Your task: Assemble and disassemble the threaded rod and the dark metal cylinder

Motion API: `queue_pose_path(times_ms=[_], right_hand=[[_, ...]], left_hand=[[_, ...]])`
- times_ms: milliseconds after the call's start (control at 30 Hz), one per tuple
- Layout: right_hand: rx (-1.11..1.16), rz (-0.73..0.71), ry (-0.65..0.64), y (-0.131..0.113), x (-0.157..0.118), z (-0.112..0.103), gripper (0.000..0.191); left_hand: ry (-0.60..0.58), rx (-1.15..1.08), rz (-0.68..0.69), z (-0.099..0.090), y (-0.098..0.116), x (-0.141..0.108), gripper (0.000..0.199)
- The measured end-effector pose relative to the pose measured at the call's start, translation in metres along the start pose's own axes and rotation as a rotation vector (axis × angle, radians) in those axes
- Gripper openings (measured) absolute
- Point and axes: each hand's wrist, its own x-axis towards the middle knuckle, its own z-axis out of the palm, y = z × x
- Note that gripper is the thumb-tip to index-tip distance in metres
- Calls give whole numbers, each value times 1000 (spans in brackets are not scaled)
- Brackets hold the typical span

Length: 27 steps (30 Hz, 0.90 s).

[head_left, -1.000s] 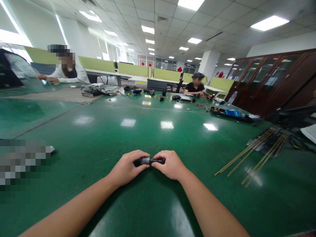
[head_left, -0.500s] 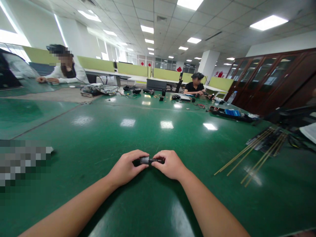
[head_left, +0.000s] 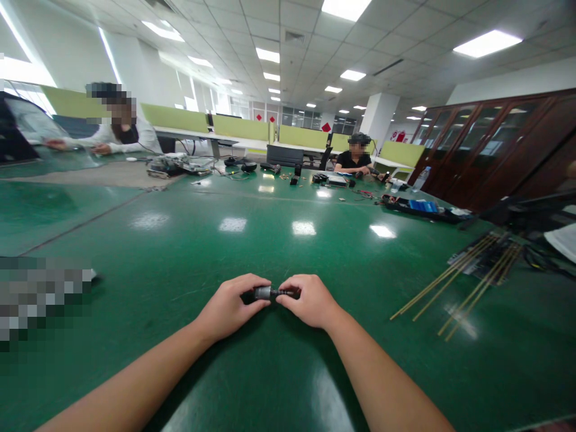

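Operator: I'm live on the head view. The left hand (head_left: 231, 306) has a narrow hold on a small grey cylinder (head_left: 263, 293), thumb on the near side, fingers on the far.

Spotter: And the right hand (head_left: 310, 300)?

Operator: Drawn into a pinch on the thin ringed shaft (head_left: 284, 292), in line with the cylinder's right end. It's all between the two hands, low over the green table (head_left: 288, 252).

Spotter: Is it one piece, resting on the top?

Operator: I can't tell either from here; it's too small.

Spotter: Then what worries me is angle. If one wrist tips, I'd judge the shaft could bind or skew.

Operator: Agreed. And little of it shows past the fingertips, so a weak pinch could let it slip. That tabletop looks glossy; a dropped cylinder might roll.

Spotter: Roll into what?

Operator: Well off to the right, the brass-coloured rods (head_left: 443, 277); a wide swing of that forearm could scatter them. Farther out I see a black tray (head_left: 423, 207) and a co-worker in black (head_left: 353, 161), well apart from these hands.
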Motion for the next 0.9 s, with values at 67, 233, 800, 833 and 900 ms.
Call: queue_pose_path(times_ms=[67,233,800,833,900], right_hand=[[0,2,1,0,0,0,14],[5,11,3,0,0,-1,14],[8,15,-4,-2,-1,-2,14],[8,11,-6,-2,-1,-2,14],[5,6,-7,-1,-1,-2,13]], left_hand=[[1,2,1,0,-1,0,25],[5,4,-5,1,-1,1,24],[25,0,8,-1,1,1,25],[24,-1,6,-1,1,1,25],[19,-1,3,-1,2,1,25]])
